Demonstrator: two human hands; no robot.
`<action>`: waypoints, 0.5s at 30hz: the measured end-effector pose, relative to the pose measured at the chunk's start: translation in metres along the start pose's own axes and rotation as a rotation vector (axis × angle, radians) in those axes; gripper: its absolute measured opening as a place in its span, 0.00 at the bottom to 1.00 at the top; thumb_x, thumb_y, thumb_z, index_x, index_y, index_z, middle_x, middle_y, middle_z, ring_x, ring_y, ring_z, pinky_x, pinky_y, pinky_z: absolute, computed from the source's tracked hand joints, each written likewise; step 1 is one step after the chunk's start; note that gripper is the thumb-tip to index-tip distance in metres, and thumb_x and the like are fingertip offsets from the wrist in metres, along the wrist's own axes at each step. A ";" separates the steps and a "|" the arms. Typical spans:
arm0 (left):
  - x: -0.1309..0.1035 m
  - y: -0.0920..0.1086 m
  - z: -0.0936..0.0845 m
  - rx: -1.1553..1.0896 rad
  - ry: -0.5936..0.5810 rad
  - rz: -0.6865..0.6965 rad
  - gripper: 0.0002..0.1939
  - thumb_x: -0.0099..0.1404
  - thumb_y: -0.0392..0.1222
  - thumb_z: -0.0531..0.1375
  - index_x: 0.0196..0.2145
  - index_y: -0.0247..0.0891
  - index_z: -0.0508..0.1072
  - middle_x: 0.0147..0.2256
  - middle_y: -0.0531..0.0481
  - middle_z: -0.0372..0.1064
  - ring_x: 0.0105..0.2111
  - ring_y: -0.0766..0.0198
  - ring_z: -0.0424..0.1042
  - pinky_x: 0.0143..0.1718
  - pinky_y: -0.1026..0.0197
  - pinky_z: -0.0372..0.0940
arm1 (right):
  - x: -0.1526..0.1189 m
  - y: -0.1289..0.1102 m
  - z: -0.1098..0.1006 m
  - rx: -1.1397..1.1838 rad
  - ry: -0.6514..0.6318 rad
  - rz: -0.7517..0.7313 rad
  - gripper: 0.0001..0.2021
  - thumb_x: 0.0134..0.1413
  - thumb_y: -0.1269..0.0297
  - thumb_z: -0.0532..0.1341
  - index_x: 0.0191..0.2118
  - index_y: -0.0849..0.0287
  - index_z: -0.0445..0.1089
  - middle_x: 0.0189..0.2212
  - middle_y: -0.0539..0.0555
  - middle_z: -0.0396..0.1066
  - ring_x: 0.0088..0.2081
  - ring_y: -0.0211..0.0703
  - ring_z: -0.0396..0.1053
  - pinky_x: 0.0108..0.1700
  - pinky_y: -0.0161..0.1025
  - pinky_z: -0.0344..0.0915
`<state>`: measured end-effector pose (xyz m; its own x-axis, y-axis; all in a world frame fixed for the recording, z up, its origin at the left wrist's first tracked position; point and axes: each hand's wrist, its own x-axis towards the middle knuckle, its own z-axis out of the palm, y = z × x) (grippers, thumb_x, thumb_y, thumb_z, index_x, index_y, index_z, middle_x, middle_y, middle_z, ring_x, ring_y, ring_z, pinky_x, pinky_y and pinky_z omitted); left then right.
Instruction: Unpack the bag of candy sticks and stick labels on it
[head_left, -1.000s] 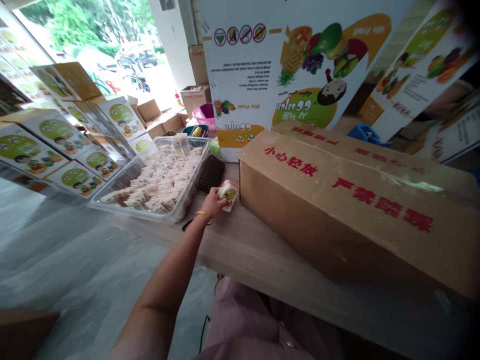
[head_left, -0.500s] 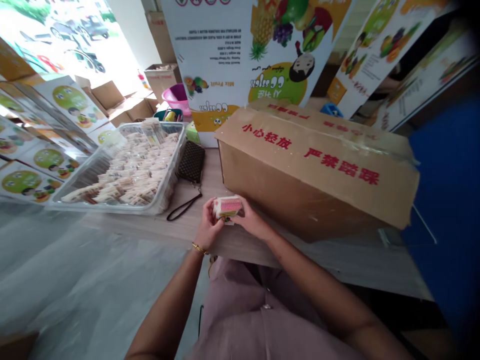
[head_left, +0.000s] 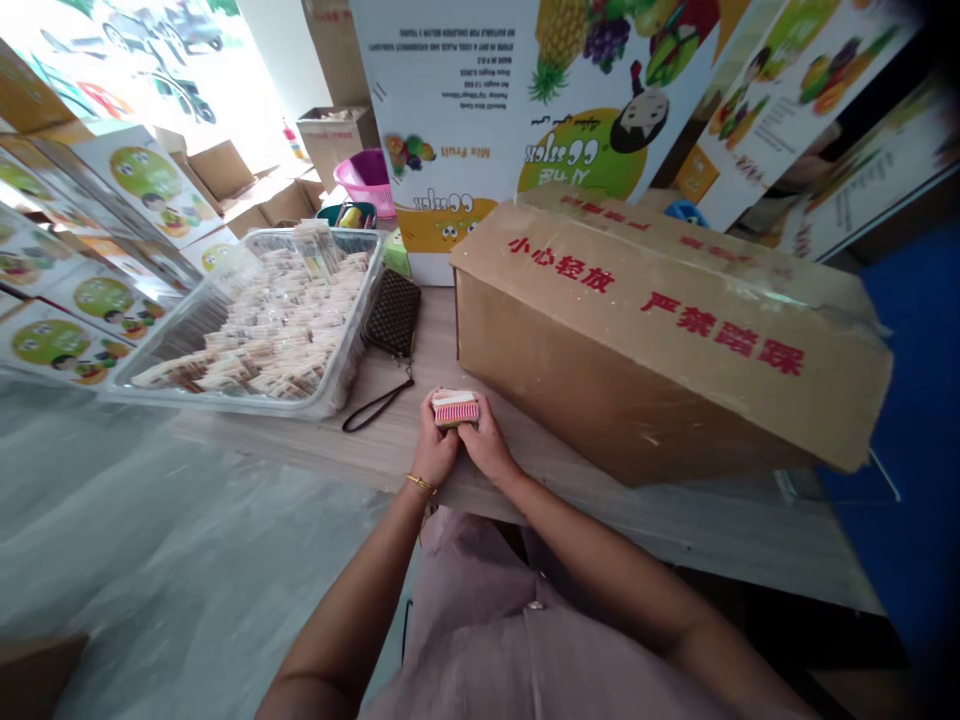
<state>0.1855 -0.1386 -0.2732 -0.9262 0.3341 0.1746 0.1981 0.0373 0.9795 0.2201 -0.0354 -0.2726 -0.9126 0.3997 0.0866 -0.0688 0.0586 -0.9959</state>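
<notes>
1. Grip: left hand (head_left: 434,446) & right hand (head_left: 486,440) both closed round a small bundle (head_left: 456,410), one each side; thumbs on near side, almost meeting.
2. Bundle: held over near part of table (head_left: 439,345), left of the big brown box; red-&-white striped edge faces up, whitish layer on far side. Can't tell if it touches tabletop.
3. Left wrist: gold-coloured bracelet (head_left: 421,484). Forearms bare, coming in from near left & near right.
4. Just far-left of hands: dk brown patterned wallet (head_left: 392,313), w/ wrist strap (head_left: 377,406) looped toward near side, flat on table.
5. Left of wallet: clear plastic tub (head_left: 217,402), full of small pale pkts (head_left: 281,320), some standing above the rest at far right end.
6. Right of hands: big brown cardboard box (head_left: 600,370), red Chinese lettering on top, clear tape along it.
7. Far side, behind box: lge white carton (head_left: 442,100), printed w/ fruit, upside down.
8. Far, left of that carton: pink basket (head_left: 364,182), teal basket (head_left: 328,216) nearer; sm. green box (head_left: 397,254) by carton's left corner.
9. Far left: stacked printed cartons (head_left: 142,185), + open brown boxes (head_left: 221,170) beyond. Grey floor (head_left: 187,540) near left.
</notes>
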 end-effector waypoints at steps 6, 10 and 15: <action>-0.006 0.003 0.004 0.007 0.074 0.033 0.16 0.64 0.37 0.57 0.50 0.38 0.64 0.48 0.43 0.69 0.51 0.57 0.71 0.59 0.49 0.63 | -0.008 -0.004 -0.005 -0.124 -0.012 -0.076 0.14 0.54 0.69 0.55 0.48 0.56 0.63 0.49 0.58 0.73 0.53 0.46 0.70 0.61 0.46 0.64; -0.013 0.011 0.001 0.029 0.090 0.049 0.15 0.67 0.41 0.57 0.51 0.38 0.64 0.48 0.44 0.69 0.50 0.58 0.71 0.58 0.51 0.64 | -0.016 -0.013 -0.010 -0.216 -0.057 -0.115 0.13 0.59 0.66 0.57 0.50 0.56 0.62 0.49 0.58 0.72 0.54 0.47 0.70 0.60 0.46 0.65; -0.008 0.009 -0.005 0.086 0.063 -0.060 0.15 0.64 0.43 0.58 0.48 0.37 0.67 0.47 0.44 0.71 0.50 0.56 0.72 0.58 0.50 0.64 | -0.007 -0.020 -0.017 -0.212 -0.195 0.019 0.15 0.54 0.73 0.57 0.49 0.57 0.63 0.51 0.57 0.73 0.54 0.45 0.70 0.61 0.44 0.63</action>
<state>0.1934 -0.1456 -0.2650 -0.9550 0.2691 0.1248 0.1663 0.1374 0.9765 0.2351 -0.0236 -0.2524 -0.9745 0.2205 0.0406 0.0164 0.2508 -0.9679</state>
